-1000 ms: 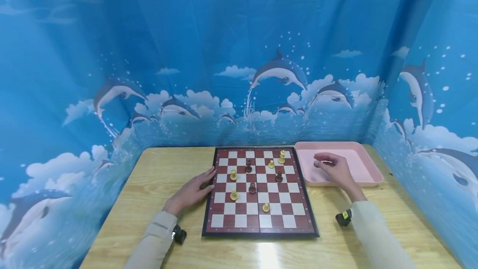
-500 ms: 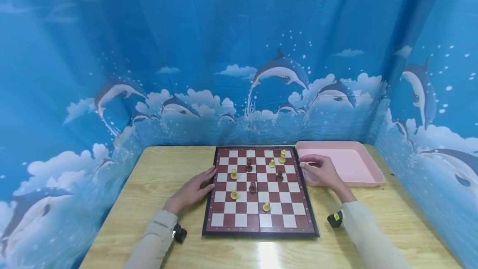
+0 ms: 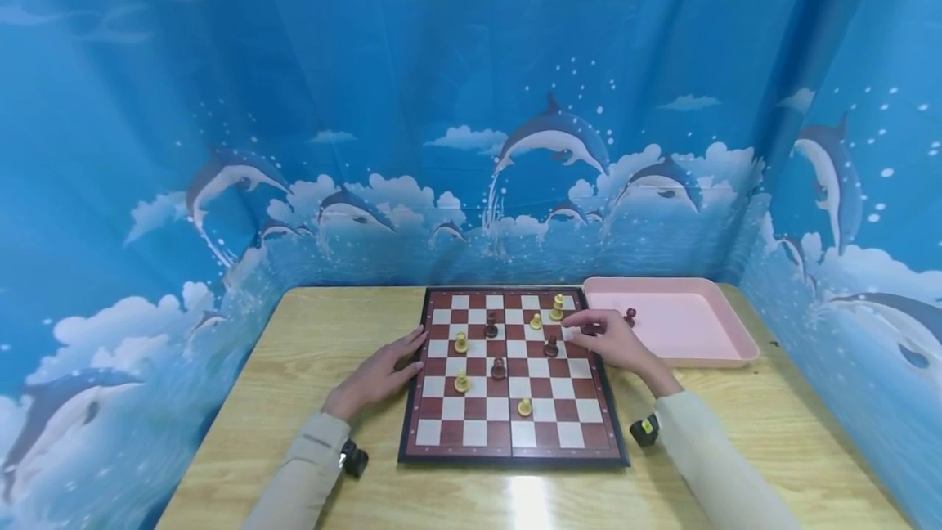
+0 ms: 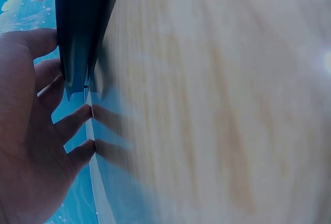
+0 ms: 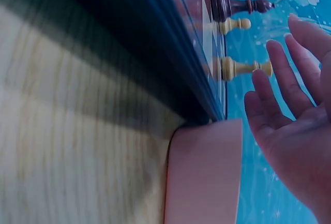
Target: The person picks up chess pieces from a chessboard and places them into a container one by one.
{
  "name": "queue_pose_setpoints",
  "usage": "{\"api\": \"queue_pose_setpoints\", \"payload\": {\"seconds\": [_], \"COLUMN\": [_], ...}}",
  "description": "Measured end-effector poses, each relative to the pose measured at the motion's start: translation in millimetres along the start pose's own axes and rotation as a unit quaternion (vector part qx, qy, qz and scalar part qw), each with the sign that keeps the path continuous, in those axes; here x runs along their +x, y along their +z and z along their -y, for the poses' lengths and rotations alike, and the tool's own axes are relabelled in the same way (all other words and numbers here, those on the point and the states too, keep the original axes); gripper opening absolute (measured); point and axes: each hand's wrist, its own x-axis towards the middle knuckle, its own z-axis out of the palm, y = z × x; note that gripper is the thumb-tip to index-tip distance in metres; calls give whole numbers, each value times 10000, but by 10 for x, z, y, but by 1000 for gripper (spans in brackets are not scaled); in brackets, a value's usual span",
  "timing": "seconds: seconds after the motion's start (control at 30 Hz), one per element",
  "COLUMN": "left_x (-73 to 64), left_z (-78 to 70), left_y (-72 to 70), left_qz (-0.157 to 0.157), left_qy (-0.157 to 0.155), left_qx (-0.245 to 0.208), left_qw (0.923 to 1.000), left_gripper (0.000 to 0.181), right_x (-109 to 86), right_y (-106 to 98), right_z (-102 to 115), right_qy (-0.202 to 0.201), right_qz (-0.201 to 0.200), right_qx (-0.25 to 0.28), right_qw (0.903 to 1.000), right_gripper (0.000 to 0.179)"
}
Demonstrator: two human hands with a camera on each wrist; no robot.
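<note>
In the head view the chessboard (image 3: 474, 436) lies flat on the table, with several dark and pale pieces standing on it. My left hand (image 3: 379, 379) rests its fingertips and thumb against the board's left edge, fingers loosely spread. Over the right edge hovers my right hand (image 3: 614, 342), its fingers extended and holding nothing in the right wrist view. Nearest it are a dark bishop (image 5: 232, 5), a pale pawn (image 5: 235, 25) and a taller pale piece (image 5: 240, 69). A small dark piece (image 3: 630, 317) shows in the pink tray (image 3: 724, 354), partly hidden by the right hand.
The tray sits against the board's right side, near the table's back edge. Behind and beside the wooden table (image 3: 294, 350) hangs a blue curtain (image 3: 397, 105) printed with dolphins. A dark strapped camera (image 3: 353, 460) sits at the left wrist.
My right hand has moved left from above the tray to the board's right edge, uncovering a dark piece in the tray. The left hand and the pieces on the board have stayed put.
</note>
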Motion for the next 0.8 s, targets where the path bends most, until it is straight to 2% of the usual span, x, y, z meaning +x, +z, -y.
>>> {"api": "queue_pose_setpoints", "payload": {"seconds": [0.3,0.53,0.8], "left_x": [7,3,2], "left_z": [11,14,15], "left_y": [-11,-8,-9], "left_qz": [-14,-3,31], "left_qy": [-15,46,49], "left_qx": [-59,-17,36], "left_qw": [10000,10000,10000], "left_gripper": [61,61,61], "right_x": [58,76,91], "right_y": [100,138,157], "right_z": [57,24,51], "right_qy": [105,186,39], "right_qz": [574,620,722], "right_qx": [306,185,25], "right_qw": [9978,9977,9974], "right_gripper": [30,28,27]}}
